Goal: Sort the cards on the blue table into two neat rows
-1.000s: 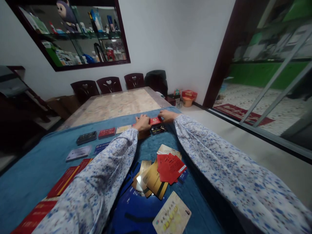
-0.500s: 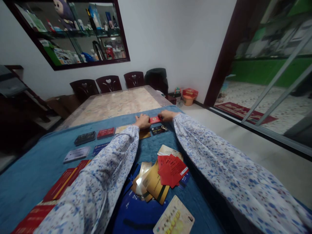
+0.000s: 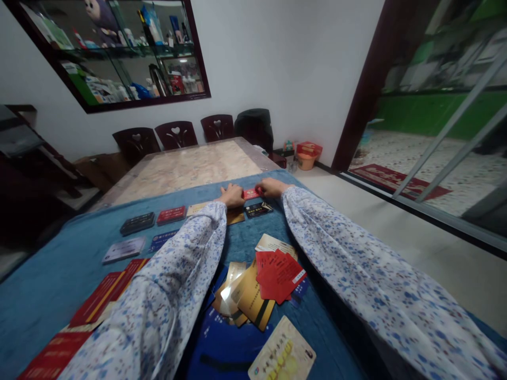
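Note:
Near the far edge of the blue cloth, a red card (image 3: 251, 193) lies between my two hands. My left hand (image 3: 232, 196) has its fingertips closed on the card's left end, and my right hand (image 3: 271, 187) pinches its right end. Just below sits a black VIP card (image 3: 259, 209), with a gold card (image 3: 236, 217) partly hidden by my left wrist. Closer to me is a loose heap of gold cards (image 3: 253, 293) and fanned red cards (image 3: 279, 274). A pale card with yellow pictures (image 3: 283, 352) lies nearest me.
To the left lie a black card stack (image 3: 137, 224), a red stack (image 3: 171, 215), a pale stack (image 3: 124, 249), a blue card (image 3: 161, 240) and red booklets (image 3: 97, 295). The blue cloth (image 3: 79, 232) covers the near part of the marble-patterned table (image 3: 194, 166). Dark chairs (image 3: 176, 134) stand beyond.
Both hands stay at the red card, with barely any shift. The view has tilted very slightly; the other cards lie as before.

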`<state>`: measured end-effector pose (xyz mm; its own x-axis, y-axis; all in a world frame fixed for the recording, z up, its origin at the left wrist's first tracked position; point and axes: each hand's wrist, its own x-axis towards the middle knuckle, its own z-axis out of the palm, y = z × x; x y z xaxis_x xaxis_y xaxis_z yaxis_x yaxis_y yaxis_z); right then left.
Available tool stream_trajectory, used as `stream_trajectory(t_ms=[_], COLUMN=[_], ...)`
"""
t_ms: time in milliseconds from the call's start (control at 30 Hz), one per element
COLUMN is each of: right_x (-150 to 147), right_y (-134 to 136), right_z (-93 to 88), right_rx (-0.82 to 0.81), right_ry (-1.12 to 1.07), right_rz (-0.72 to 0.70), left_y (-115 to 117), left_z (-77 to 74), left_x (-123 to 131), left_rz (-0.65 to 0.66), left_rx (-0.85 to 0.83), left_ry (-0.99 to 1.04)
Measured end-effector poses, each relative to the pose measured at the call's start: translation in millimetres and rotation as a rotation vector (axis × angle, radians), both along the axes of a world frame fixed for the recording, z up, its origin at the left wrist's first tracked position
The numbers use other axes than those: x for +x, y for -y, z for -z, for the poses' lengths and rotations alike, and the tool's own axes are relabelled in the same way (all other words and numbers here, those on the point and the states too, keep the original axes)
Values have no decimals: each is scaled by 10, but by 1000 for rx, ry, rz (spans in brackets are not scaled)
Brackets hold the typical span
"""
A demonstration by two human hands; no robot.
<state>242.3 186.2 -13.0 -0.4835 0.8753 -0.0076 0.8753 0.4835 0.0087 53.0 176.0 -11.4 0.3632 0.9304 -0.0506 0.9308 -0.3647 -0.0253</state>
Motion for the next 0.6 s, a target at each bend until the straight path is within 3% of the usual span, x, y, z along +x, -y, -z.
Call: stream_trajectory(t_ms=[600], right_x=[-26], right_y=[97], right_z=[20], right_rx=[24], right_ry=[12], right_rz=[37], left_y=[118], left_z=[-41], left_x=[5], left_rz=[28], left_rx=[24], left_ry=[-27])
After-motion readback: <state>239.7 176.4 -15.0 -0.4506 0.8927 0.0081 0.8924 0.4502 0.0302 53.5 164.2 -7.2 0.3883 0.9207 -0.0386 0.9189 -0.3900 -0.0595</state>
